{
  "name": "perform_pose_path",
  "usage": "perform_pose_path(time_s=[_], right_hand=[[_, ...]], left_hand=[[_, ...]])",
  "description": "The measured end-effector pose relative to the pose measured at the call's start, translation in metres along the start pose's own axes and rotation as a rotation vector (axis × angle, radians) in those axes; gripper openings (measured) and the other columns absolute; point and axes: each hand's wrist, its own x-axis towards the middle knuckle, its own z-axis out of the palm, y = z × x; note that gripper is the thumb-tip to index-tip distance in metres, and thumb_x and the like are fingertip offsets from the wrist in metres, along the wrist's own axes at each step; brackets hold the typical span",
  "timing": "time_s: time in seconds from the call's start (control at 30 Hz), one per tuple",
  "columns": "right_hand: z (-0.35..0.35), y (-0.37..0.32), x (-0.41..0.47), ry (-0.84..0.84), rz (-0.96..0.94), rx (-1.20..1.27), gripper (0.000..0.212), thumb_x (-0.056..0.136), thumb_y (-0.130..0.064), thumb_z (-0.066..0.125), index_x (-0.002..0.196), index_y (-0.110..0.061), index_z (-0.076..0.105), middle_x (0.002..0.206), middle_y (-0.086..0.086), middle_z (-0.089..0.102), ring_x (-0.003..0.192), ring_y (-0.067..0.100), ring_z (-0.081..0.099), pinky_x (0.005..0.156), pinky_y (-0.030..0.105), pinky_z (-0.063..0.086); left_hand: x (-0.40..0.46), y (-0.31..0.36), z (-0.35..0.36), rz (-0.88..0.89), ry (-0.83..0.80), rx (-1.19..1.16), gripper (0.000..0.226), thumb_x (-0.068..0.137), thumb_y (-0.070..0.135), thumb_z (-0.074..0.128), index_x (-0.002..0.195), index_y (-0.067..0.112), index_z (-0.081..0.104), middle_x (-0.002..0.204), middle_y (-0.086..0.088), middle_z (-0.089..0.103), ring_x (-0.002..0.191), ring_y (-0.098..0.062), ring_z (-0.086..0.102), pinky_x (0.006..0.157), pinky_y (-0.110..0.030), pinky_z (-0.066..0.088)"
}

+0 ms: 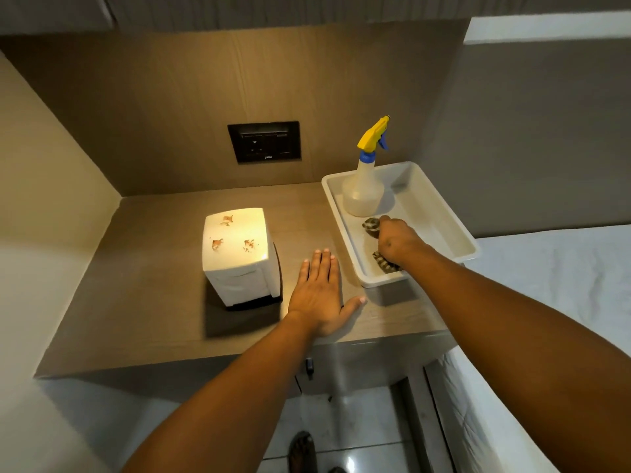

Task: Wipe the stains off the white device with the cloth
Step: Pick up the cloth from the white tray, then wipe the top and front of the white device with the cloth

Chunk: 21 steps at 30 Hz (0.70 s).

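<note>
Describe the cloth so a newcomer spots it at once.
On the wooden counter, look to the white tray at its right end. In front of the spray bottle there, the right hand grips the cloth: crumpled, dark-and-light patterned, the tray's only fabric.

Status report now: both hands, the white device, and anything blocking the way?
Left hand flat on counter, open. Right hand closed on cloth inside tray. White device upright, stains on top, untouched. Path to device clear.
</note>
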Motion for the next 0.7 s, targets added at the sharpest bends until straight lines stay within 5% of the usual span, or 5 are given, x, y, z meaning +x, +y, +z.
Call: perform_pose_path(time_s=[0.23, 0.53, 0.7], right_hand=[[-0.053, -0.017, -0.034, 0.133, -0.160, 0.167, 0.027, 0.096, -0.019, 0.046, 0.123, -0.015, 0.047, 0.106, 0.016, 0.060, 0.087, 0.029, 0.061, 0.077, 0.041, 0.053], [-0.104, -0.103, -0.089, 0.207, -0.451, 0.227, 0.036, 0.102, -0.021, 0.042, 0.137, -0.018, 0.041, 0.099, 0.009, 0.054, 0.078, 0.020, 0.050, 0.060, 0.030, 0.039], [-0.089, -0.143, -0.101, 0.160, -0.521, 0.299, 0.037, 0.102, -0.022, 0.041, 0.139, -0.021, 0.040, 0.108, 0.009, 0.058, 0.090, 0.022, 0.054, 0.073, 0.031, 0.041]], left_hand=[[-0.040, 0.009, -0.017, 0.036, 0.094, -0.080, 0.097, 0.094, 0.076, 0.012, 0.157, 0.010, -0.018, 0.166, -0.011, -0.026, 0.151, -0.022, -0.030, 0.125, -0.044, -0.009], [-0.105, -0.038, -0.071, 0.070, 0.752, -0.347, 0.096, 0.096, 0.069, 0.039, 0.162, 0.010, 0.002, 0.172, -0.007, -0.004, 0.158, -0.023, -0.004, 0.126, -0.043, 0.003], [-0.104, -0.107, -0.083, -0.121, 0.705, -0.539, 0.114, 0.082, 0.083, 0.048, 0.161, 0.025, -0.010, 0.171, 0.008, -0.016, 0.156, -0.008, -0.012, 0.122, -0.029, -0.001]])
